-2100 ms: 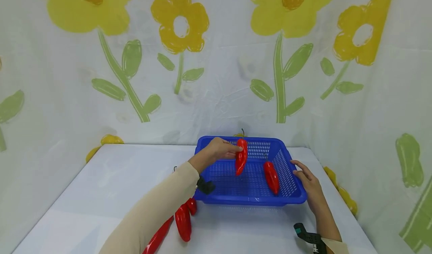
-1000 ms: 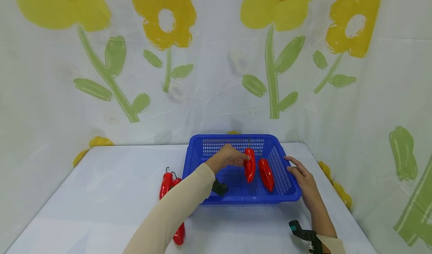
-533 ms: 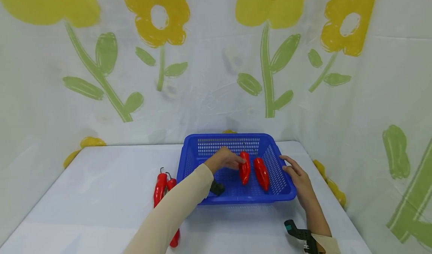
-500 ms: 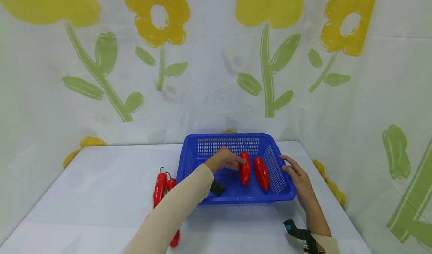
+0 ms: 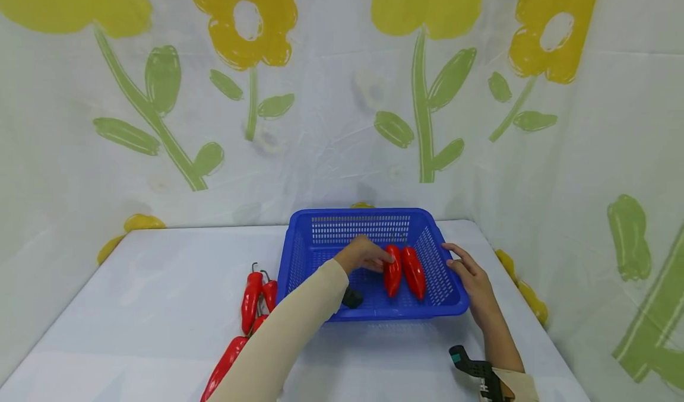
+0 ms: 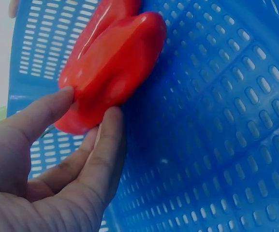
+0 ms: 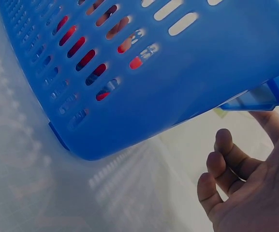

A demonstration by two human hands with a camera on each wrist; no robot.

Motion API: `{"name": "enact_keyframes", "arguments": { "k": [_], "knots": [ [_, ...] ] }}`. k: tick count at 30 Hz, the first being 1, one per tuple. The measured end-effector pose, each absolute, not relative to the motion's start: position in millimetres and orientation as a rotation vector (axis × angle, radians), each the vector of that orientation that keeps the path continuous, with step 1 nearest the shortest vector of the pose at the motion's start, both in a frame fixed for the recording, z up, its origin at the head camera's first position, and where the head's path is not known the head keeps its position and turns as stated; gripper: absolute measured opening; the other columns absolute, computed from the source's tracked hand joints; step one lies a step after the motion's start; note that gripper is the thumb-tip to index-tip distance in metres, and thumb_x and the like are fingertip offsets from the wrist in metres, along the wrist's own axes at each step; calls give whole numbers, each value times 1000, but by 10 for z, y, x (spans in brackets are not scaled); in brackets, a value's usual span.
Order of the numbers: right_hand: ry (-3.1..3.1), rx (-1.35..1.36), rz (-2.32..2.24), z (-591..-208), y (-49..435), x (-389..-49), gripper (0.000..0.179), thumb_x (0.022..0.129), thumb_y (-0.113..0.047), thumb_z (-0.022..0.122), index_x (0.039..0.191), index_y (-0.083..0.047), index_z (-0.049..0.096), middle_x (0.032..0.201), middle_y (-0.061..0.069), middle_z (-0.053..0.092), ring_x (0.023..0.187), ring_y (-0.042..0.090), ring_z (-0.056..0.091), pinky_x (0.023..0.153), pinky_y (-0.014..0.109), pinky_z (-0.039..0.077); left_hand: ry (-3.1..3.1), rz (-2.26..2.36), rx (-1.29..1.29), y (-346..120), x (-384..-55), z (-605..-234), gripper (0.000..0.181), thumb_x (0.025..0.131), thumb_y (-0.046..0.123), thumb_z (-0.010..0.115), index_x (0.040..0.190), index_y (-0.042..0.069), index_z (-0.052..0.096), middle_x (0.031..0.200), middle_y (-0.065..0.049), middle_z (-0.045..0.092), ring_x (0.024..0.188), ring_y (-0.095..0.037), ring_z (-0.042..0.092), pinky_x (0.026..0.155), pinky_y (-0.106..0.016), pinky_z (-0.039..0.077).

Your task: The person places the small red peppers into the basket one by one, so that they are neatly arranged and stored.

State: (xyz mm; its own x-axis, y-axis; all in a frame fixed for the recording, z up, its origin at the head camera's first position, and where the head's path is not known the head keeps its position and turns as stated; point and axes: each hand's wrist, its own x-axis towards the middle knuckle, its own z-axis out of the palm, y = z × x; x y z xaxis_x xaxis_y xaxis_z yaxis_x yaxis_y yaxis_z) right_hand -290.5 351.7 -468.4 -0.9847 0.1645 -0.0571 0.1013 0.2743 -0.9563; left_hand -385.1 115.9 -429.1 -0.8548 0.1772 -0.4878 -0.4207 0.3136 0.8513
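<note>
Inside the blue plastic basket (image 5: 374, 315), my left hand (image 5: 366, 255) pinches a glossy red pepper (image 5: 393, 280) between thumb and fingers. That pepper lies close beside a second red pepper (image 5: 414, 274) along the basket's right side. From the left wrist view, the thumb and fingertips of the left hand (image 6: 76, 179) meet the stem end of the held pepper (image 6: 124, 58). My right hand (image 5: 478, 289) holds the basket's right rim with thumb and index finger. In the right wrist view, the other fingers of the right hand (image 7: 245, 183) are curled below the rim.
Several more red peppers lie left of the basket, among them a thin-stemmed pepper (image 5: 252, 301) and a long pepper (image 5: 224, 366) partly behind the left sleeve (image 5: 299, 331). A flower-printed white curtain (image 5: 331, 152) hangs behind the white table (image 5: 133, 307).
My left hand has lowered the pepper from above the basket to beside the other pepper inside it. The right hand has stayed at the rim. The head view has shifted somewhat.
</note>
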Motion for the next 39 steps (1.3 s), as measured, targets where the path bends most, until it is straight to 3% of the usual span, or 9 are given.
{"name": "enact_keyframes", "arguments": {
  "k": [8,15,25,33,39],
  "knots": [
    [-2460,-276,1842,-4690,3514,-2913,49,105,-43,47,152,-32,42,137,15,50,121,30,49,102,40,48,2099,1568,-247,1209,-3838,-4319,81,82,-5,79,146,-8,30,96,-24,69,95,-35,72,83,-40,59],
    [-2441,-248,1864,-4674,3521,-2923,50,104,-43,47,153,-31,41,142,17,48,127,34,47,107,54,41,2099,1557,-235,1205,-3847,-4307,55,83,2,80,126,-9,48,97,-23,69,94,-34,72,84,-40,59],
    [-2447,-253,1832,-4683,3518,-2904,49,105,-43,47,151,-31,43,135,17,51,120,32,51,103,48,47,2163,1513,-233,1145,-3906,-4246,38,86,13,80,111,-7,59,95,-20,67,93,-33,72,86,-40,58],
    [-2466,-253,1823,-4651,3515,-2896,50,104,-46,46,152,-33,42,139,15,49,122,31,48,105,45,44,2037,1677,-55,939,-3901,-4015,49,89,10,76,125,-14,52,118,-30,65,109,-40,66,95,-46,53],
    [-2468,-249,1830,-4697,3522,-2892,50,104,-46,46,152,-31,42,142,17,48,126,35,48,105,51,44,1966,1745,33,770,-3920,-4032,45,91,9,74,122,-17,56,122,-33,62,109,-40,66,94,-44,54]
  ]
}}
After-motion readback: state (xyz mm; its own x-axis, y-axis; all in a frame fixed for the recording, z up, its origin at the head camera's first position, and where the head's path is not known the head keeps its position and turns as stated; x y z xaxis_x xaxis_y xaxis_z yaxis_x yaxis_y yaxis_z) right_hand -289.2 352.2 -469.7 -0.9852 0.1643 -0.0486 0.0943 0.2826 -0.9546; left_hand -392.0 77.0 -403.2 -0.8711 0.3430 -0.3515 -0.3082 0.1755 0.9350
